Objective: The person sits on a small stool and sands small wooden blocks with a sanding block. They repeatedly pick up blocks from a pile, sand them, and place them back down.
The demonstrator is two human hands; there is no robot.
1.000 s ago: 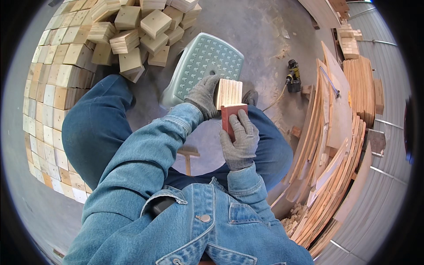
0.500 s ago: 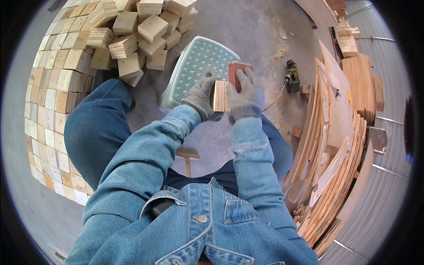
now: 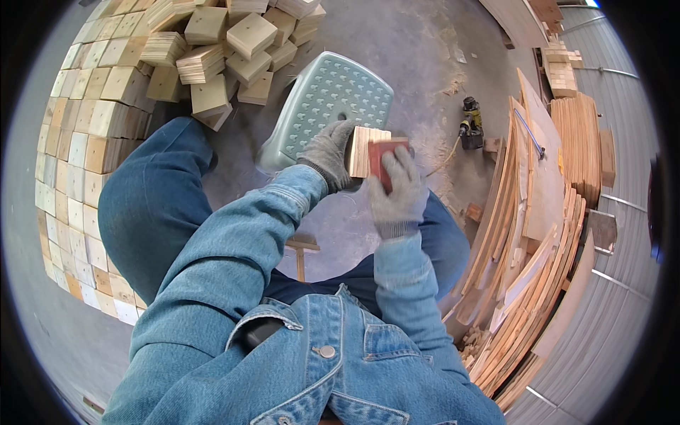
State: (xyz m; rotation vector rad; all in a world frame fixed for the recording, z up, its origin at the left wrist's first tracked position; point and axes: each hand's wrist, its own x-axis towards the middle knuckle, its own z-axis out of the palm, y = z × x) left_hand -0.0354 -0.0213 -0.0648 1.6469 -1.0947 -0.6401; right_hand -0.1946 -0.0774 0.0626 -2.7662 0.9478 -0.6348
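A layered plywood block (image 3: pixel 363 145) is gripped from its left side by my left hand (image 3: pixel 327 150), in a grey work glove, with the fingers closed round it. My right hand (image 3: pixel 398 188), gloved the same way, is closed on a reddish-brown sanding block (image 3: pixel 384 157). That sanding block lies against the right part of the plywood block's face. Both hands are above the near edge of a pale green plastic step stool (image 3: pixel 333 99) with a raised pattern on its top.
Loose wooden blocks (image 3: pixel 248 42) lie heaped beyond my left knee, beside neat stacks of blocks (image 3: pixel 85 177). To the right are a yellow-black cordless drill (image 3: pixel 470 126) on the floor, leaning plywood strips (image 3: pixel 510 234) and a sheet stack (image 3: pixel 575 138).
My right hand has pulled the sanding block down toward me across the plywood block's face. My left hand and the plywood block have shifted only slightly.
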